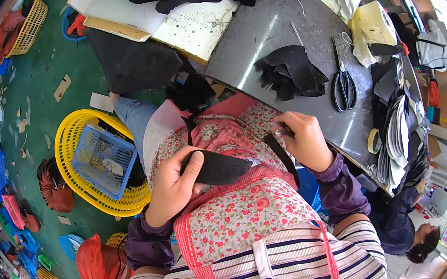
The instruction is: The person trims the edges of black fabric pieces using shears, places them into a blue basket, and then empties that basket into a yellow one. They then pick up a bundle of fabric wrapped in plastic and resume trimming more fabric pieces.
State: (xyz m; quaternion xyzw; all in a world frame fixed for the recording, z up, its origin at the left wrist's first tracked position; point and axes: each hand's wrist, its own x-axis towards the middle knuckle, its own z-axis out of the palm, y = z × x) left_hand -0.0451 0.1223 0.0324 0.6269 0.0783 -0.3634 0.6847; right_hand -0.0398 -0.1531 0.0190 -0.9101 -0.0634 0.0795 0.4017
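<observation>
Above my lap, my left hand (176, 185) is closed on a black fabric piece (217, 167), thumb on top and the piece's free end pointing right. My right hand (304, 136) is raised to the right of it, apart from the piece, with thumb and fingers pinched together. Whatever it may hold is too small to make out. A floral apron (228, 222) lies beneath both hands. On the grey metal table to the right lie a bunch of black cut pieces (294, 72) and black-handled scissors (343, 88).
A yellow basket (64, 159) with a blue crate (104, 157) inside stands on the green floor at left. A stack of layered pieces (396, 140) and a tape roll (373, 141) sit along the table's right side. Another person (401, 223) is at the lower right.
</observation>
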